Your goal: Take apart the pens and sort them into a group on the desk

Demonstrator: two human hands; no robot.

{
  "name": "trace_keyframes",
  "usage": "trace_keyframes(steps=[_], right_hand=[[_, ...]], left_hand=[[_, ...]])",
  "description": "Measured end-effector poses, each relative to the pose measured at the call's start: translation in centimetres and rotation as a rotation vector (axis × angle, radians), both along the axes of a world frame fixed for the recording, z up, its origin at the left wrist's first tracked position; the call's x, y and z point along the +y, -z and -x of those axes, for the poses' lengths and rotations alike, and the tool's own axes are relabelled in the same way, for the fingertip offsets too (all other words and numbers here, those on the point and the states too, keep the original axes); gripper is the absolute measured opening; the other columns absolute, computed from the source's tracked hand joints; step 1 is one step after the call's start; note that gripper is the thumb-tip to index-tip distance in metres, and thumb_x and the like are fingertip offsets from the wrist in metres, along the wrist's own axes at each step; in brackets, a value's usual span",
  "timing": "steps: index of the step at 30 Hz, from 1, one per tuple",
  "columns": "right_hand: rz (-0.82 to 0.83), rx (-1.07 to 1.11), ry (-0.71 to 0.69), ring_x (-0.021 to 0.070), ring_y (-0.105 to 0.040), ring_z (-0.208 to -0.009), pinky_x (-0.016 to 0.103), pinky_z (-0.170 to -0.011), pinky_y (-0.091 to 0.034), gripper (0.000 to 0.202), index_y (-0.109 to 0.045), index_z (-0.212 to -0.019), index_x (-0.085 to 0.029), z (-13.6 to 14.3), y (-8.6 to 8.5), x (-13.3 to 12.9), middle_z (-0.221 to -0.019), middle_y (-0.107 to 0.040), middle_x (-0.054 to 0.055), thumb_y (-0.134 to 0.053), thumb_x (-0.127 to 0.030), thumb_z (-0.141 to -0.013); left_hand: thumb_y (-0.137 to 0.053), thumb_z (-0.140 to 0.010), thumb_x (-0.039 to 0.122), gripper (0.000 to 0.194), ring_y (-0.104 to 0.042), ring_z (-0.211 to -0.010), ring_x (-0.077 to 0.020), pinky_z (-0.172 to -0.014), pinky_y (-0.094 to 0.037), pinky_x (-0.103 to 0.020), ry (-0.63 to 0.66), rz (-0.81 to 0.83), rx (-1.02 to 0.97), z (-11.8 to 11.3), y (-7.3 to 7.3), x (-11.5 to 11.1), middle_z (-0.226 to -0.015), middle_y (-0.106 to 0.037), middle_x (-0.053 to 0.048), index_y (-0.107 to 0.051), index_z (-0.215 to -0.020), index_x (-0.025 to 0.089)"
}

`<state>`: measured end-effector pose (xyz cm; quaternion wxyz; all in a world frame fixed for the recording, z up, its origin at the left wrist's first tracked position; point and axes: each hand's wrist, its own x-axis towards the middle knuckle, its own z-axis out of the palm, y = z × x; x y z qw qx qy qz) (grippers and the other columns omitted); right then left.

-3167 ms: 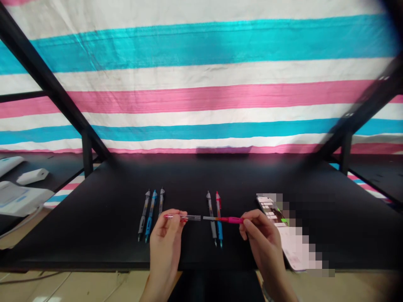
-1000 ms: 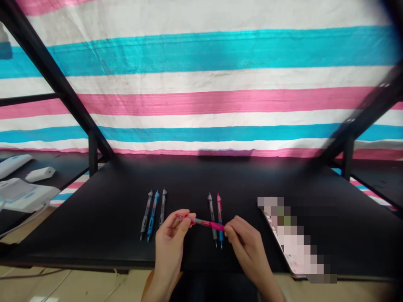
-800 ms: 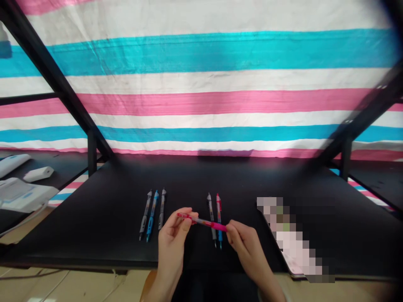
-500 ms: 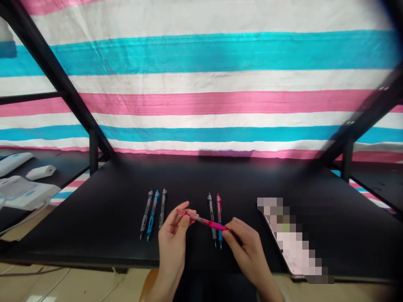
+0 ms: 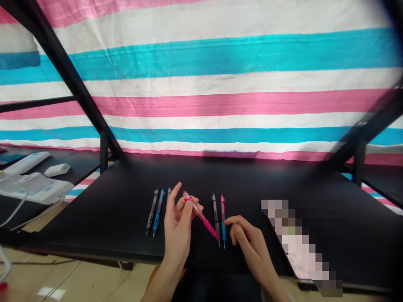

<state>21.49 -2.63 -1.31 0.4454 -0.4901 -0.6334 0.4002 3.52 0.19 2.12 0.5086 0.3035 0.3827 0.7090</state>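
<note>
Between thumb and fingers, my left hand (image 5: 179,222) holds a pink pen (image 5: 204,220), which slants down to the right. My right hand (image 5: 250,243) is off that pen, its index finger stretched out beside a pen with a red upper part and blue grip (image 5: 223,222). Left of that one lies a grey pen (image 5: 215,214), partly crossed by the tip of the pink pen. Further left on the black table are another grey pen (image 5: 152,212) and a blue pen (image 5: 158,214). A third pen (image 5: 169,191) there is mostly hidden behind my left hand.
A flat pinkish object (image 5: 299,264), mostly pixelated, lies at the right of the black table (image 5: 189,172). White devices (image 5: 50,188) with cables stand on a side surface at the left. Black frame bars (image 5: 88,109) rise on both sides before a striped sheet (image 5: 220,105).
My right hand has let go of the pink pen's grip end. The pen, still in my left hand, has turned to point more steeply downward. The view has shifted slightly.
</note>
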Motion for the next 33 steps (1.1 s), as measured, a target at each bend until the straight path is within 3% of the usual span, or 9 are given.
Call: trace_keyframes(steps=[7,16,22,28,33], right_hand=[[0.039,0.023,0.007,0.015,-0.048,-0.058,0.026,-0.053,-0.033,0.038,-0.066,-0.105,-0.019,-0.1,0.6,0.0,-0.063,-0.049,-0.003,-0.043,-0.049,-0.104],[0.042,0.012,0.012,0.0146,-0.048,-0.057,0.026,-0.052,-0.034,0.037,-0.067,-0.101,-0.019,0.0,0.4,0.0,-0.062,-0.049,-0.003,-0.045,-0.049,-0.103],[0.052,0.0,0.005,0.0147,-0.048,-0.058,0.026,-0.053,-0.033,0.038,-0.067,-0.1,-0.019,-0.1,0.4,0.1,-0.062,-0.049,-0.003,-0.045,-0.05,-0.103],[0.05,0.0,0.002,0.015,-0.047,-0.058,0.027,-0.053,-0.032,0.038,-0.067,-0.1,-0.02,-0.1,0.6,0.0,-0.063,-0.049,-0.003,-0.045,-0.051,-0.103],[0.045,0.006,-0.003,0.0152,-0.048,-0.058,0.027,-0.054,-0.033,0.039,-0.067,-0.101,-0.019,-0.3,0.9,0.0,-0.062,-0.049,-0.003,-0.045,-0.051,-0.103]], left_hand=[[-0.08,-0.081,0.035,0.038,-0.069,-0.066,-0.0144,-0.064,-0.058,-0.026,0.01,-0.014,0.134,2.1,0.3,0.1,-0.086,-0.073,-0.003,-0.061,-0.112,0.021],[-0.078,-0.083,0.033,0.044,-0.071,-0.065,-0.0148,-0.062,-0.059,-0.026,0.027,-0.004,0.154,2.3,0.2,0.6,-0.091,-0.076,-0.005,-0.059,-0.12,0.02],[-0.077,-0.084,0.031,0.032,-0.072,-0.064,-0.0154,-0.062,-0.059,-0.027,0.023,-0.059,0.2,3.2,0.2,0.9,-0.089,-0.078,-0.006,-0.062,-0.11,0.019],[-0.078,-0.084,0.031,0.041,-0.073,-0.067,-0.0154,-0.066,-0.06,-0.028,0.06,-0.061,0.234,4.5,-0.9,1.2,-0.091,-0.078,-0.005,-0.062,-0.119,0.019],[-0.08,-0.08,0.03,0.037,-0.074,-0.064,-0.017,-0.065,-0.062,-0.03,0.018,-0.104,0.355,7.6,-3.0,2.4,-0.088,-0.079,-0.005,-0.063,-0.111,0.017]])
